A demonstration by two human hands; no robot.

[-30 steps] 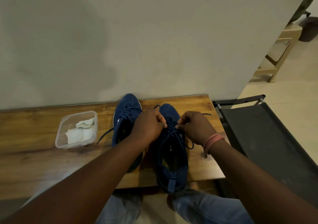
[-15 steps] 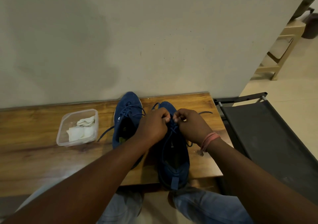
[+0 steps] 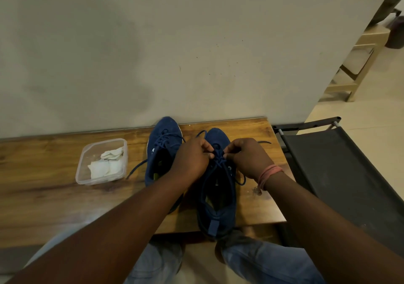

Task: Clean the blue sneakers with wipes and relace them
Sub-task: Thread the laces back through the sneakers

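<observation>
Two blue sneakers stand side by side on the wooden table (image 3: 43, 196), toes toward the wall. The left sneaker (image 3: 161, 148) is laced, with a loose lace end trailing left. Over the tongue of the right sneaker (image 3: 218, 196) my two hands meet. My left hand (image 3: 192, 157) pinches the dark blue lace (image 3: 220, 163) from the left with curled fingers. From the right my right hand (image 3: 247, 157), a pink band on its wrist, pinches the same lace. One lace end lies on the table behind my right hand.
A clear plastic container (image 3: 83, 170) with white wipes (image 3: 107, 163) sits left of the sneakers. A plain wall runs along the table's far edge. A dark fabric cot or chair (image 3: 341, 174) stands right of the table. A wooden chair (image 3: 358, 65) is farther off.
Both hands have drawn closer together over the right sneaker's lacing and moved slightly toward the toe, still holding the lace.
</observation>
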